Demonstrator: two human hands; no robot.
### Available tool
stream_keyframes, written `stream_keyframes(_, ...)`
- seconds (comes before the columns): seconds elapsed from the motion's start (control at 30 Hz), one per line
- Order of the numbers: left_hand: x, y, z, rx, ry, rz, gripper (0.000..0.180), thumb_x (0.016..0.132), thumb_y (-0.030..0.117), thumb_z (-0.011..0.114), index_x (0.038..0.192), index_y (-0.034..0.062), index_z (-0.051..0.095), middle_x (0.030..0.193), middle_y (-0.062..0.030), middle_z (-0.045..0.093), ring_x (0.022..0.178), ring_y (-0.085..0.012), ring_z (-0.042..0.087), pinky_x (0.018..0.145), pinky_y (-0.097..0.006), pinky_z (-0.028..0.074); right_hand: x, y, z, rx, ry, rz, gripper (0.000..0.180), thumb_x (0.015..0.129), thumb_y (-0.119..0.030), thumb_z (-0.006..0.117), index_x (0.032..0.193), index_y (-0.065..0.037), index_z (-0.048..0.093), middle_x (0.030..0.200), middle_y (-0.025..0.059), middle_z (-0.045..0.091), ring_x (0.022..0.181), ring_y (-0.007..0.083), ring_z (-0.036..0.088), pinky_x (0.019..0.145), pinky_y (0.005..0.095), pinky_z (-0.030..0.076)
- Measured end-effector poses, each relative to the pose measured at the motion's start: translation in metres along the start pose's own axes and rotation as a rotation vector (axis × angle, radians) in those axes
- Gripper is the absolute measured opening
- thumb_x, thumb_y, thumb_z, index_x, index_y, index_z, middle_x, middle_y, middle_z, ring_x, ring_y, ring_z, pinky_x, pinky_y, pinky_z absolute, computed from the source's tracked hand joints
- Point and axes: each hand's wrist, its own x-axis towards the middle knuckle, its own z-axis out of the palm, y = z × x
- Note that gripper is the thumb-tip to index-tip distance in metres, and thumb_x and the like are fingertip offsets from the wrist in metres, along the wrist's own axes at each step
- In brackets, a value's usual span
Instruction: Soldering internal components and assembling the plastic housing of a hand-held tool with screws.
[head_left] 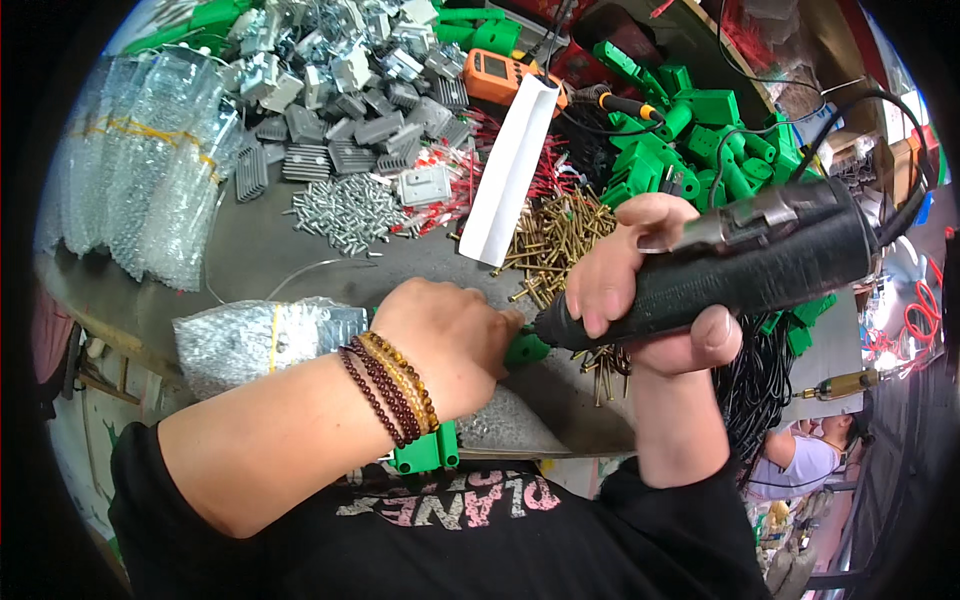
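Observation:
My right hand (606,280) is wrapped round a thick black electric screwdriver (750,275), held sideways with its narrow nose to the left and its cord to the right. The nose reaches a small green plastic part (527,347) low over the table. My left hand (440,335), beaded bracelets on its wrist, has its fingers closed on that green part; the fingertips are mostly hidden. Brass-coloured screws (550,240) lie heaped just beyond. Under my left forearm is a green plastic housing (425,450) at the table edge.
Bundled bubble-wrap bags (140,170) lie far left, a bubble-wrap pack (240,345) nearer. Grey finned blocks (350,155), silver screws (345,215), a white folded strip (505,180), an orange meter (492,75) and green housings (640,165) fill the back. Black cables (755,390) hang right; another person (800,460) sits beyond.

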Motion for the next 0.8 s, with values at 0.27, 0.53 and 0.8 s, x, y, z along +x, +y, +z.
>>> stream_keyframes(0.27,0.015,-0.013,0.008,-0.066,0.123,-0.025,0.028,0.088,0.030,0.070,0.107,0.0100,0.067,0.087,-0.0123,0.072,0.085,-0.0329,0.072,0.072,-0.046,0.057,-0.030,-0.024,0.040,0.203,-0.392,-0.071,0.039,0.087,-0.039,0.074,0.089,-0.004,0.057,0.074,0.0136,0.066,0.059,0.0263,0.065,0.053,0.0416,0.053)
stream_keyframes(0.53,0.012,-0.007,0.002,-0.039,0.080,-0.049,0.029,0.089,0.033,0.068,0.106,0.0093,0.067,0.089,-0.0120,0.073,0.086,-0.0319,0.073,0.073,-0.044,0.057,-0.011,-0.037,0.054,0.396,-0.546,-0.193,0.043,0.078,-0.032,0.086,0.089,0.002,0.063,0.076,0.0140,0.067,0.061,0.0297,0.066,0.056,0.0413,0.055)
stream_keyframes(0.8,0.013,-0.007,0.003,-0.093,0.116,-0.033,0.026,0.085,0.030,0.068,0.098,0.0076,0.070,0.089,-0.0125,0.074,0.087,-0.0304,0.073,0.073,-0.043,0.058,-0.014,-0.012,0.056,0.264,-0.537,-0.110,0.042,0.087,-0.033,0.080,0.100,-0.001,0.056,0.080,0.0160,0.068,0.064,0.0299,0.069,0.060,0.0406,0.055)
